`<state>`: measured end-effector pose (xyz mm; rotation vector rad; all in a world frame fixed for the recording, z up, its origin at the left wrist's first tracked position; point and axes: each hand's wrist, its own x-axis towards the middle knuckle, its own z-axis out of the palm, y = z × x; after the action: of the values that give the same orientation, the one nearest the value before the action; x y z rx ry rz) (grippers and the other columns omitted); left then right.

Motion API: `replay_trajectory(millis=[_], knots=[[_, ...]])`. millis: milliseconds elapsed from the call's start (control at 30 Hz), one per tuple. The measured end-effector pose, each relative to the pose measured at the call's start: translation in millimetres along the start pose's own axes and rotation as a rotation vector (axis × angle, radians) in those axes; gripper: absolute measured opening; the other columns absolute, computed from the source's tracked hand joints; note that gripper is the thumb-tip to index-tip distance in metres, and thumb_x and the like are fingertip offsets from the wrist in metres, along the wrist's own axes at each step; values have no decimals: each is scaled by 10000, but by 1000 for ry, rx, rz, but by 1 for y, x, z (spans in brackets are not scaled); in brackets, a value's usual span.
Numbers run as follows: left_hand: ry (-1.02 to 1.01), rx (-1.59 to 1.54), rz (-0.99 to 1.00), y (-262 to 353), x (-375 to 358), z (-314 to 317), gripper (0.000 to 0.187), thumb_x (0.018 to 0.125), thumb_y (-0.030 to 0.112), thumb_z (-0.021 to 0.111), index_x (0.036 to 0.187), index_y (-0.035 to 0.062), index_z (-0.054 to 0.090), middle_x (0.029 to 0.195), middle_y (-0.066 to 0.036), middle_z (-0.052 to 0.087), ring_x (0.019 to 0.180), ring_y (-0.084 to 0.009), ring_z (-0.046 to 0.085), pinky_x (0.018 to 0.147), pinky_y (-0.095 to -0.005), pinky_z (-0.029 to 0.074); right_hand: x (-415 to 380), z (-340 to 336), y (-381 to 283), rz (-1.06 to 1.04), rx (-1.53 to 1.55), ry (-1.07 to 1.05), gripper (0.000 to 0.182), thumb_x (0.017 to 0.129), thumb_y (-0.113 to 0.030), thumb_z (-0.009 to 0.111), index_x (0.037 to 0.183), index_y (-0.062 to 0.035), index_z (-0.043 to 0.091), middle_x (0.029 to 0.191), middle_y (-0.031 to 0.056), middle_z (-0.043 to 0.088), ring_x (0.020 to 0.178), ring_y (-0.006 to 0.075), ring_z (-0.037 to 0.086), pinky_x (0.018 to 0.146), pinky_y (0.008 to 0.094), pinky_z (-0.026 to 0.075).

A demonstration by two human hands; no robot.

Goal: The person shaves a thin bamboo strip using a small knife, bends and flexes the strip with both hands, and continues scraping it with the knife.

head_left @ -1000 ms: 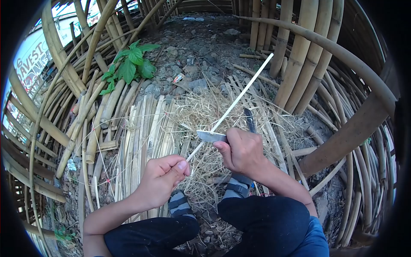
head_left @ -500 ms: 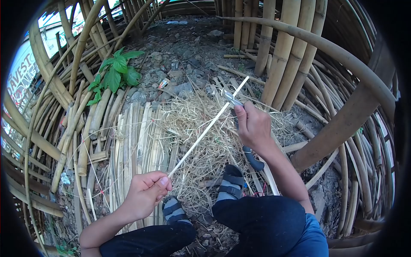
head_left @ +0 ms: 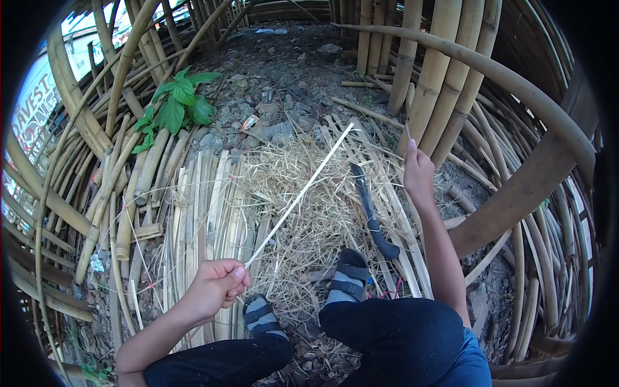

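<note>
My left hand (head_left: 216, 288) is closed around the lower end of a thin, pale bamboo strip (head_left: 303, 192). The strip slants up and away to the right over a heap of shavings (head_left: 284, 171). Off to the right, my right hand (head_left: 419, 173) is raised, apart from the strip, its fingers closed on a knife (head_left: 407, 128) whose narrow blade points up. Most of the knife's handle is hidden by the hand. A dark tool with a curved black handle (head_left: 382, 244) lies on the shavings between the strip and my right forearm.
Split bamboo slats (head_left: 203, 213) lie at the left of the shavings. Upright bamboo poles (head_left: 438, 71) and a thick slanted post (head_left: 509, 193) stand at the right. A leafy plant (head_left: 174, 113) grows at the back left. My sandalled feet (head_left: 348, 277) rest on the ground.
My right hand has swung right and up with the knife, off the bamboo strip. The strip's far end has shifted left, and the dark tool shows more fully.
</note>
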<state>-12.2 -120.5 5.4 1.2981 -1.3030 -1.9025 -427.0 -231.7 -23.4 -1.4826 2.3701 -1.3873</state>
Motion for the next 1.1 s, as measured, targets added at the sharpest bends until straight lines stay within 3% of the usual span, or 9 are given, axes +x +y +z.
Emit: replay_trajectory(millis=[100,267,433,500,667,767,900,967,1100], knots=[[-3,25,-18,1,9,12,240,991,156,449,856,2,574,612,21,408,509,-42,304,422,-190,222,-55,7,-32,-222,269,-162,512,996,-375,387,693,21,504,527,142,485,507,267,525,512,384,393],[-54,64,29,7,11,26,244,1008,149,411,893,17,581,647,32,439,545,-32,353,476,-178,297,-140,13,-85,-832,355,-433,303,914,-249,580,720,-30,500,493,109,494,399,264,521,385,373,389],[-124,82,82,11,6,35,246,1008,142,408,875,14,570,653,31,439,559,-35,358,491,-191,309,-160,8,-105,-1001,358,-386,315,877,-255,626,715,-26,483,533,94,518,421,242,546,365,360,394],[-150,108,123,11,4,37,245,1007,138,409,867,12,566,650,33,436,561,-37,355,493,-198,309,-154,2,-107,-965,326,-369,316,882,-257,621,715,-26,484,535,97,521,421,242,546,365,363,395],[72,346,380,7,4,41,198,979,94,455,838,-4,554,614,3,469,556,-58,395,508,-230,332,-147,-5,-104,-866,279,-412,321,898,-271,603,715,-28,500,495,94,507,396,244,534,358,362,395],[137,534,461,5,7,45,190,981,94,457,860,-5,564,619,4,466,555,-55,402,496,-234,324,-155,-3,-109,-985,285,-372,329,893,-271,609,704,-27,496,480,88,498,392,239,535,354,354,400],[210,614,532,5,7,48,169,961,54,475,842,-16,572,600,-21,479,544,-72,433,500,-246,353,-153,-5,-109,-948,255,-388,289,882,-225,619,723,-25,483,494,91,480,404,264,516,384,365,387],[273,675,699,6,8,50,108,927,33,517,868,-31,581,614,-120,529,501,-164,484,481,-311,385,-151,-6,-110,-989,209,-320,343,882,-287,621,695,-29,493,503,87,514,399,224,540,355,342,409],[276,665,710,8,5,50,144,944,29,492,849,-31,582,608,-50,501,534,-93,455,491,-258,369,-147,-7,-108,-994,186,-302,348,879,-298,625,696,-34,492,498,81,507,394,219,533,353,338,406]])
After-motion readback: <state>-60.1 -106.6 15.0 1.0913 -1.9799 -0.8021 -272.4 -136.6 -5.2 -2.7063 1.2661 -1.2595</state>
